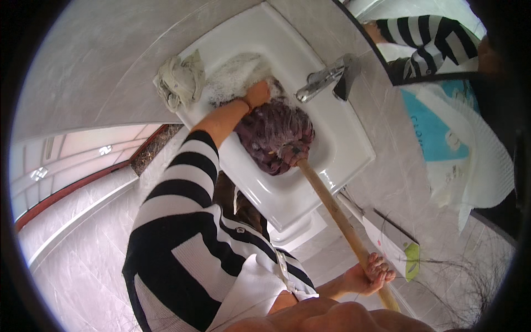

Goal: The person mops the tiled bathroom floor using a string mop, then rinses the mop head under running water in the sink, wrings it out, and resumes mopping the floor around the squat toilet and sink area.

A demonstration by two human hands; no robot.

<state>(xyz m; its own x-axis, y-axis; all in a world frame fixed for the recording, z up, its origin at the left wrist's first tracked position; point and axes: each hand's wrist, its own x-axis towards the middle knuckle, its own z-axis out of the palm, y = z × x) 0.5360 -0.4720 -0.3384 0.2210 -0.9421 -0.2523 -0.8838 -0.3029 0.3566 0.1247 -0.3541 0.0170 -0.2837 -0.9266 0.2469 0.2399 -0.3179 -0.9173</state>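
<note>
A wet mop head [276,128] of dark purple cloth strands lies in a white ceramic washbasin [352,145]. Soapy foam [236,76] covers the water at the basin's far left. My left hand [259,94] is curled into the strands at the foam's edge, its fingertips hidden. From the mop head, a wooden handle [332,203] slants over the basin's rim towards the lower right. Around that handle, low on the right, my right hand [370,274] is closed. A crumpled pale cloth [180,83] hangs over the basin's left corner.
A chrome faucet [327,79] juts over the basin. Above it on the right is a mirror [427,50]. A blue-and-white package [439,124] bearing writing and a white textured cloth [485,157] are at the right. A white box [390,245] with a green corner lies below.
</note>
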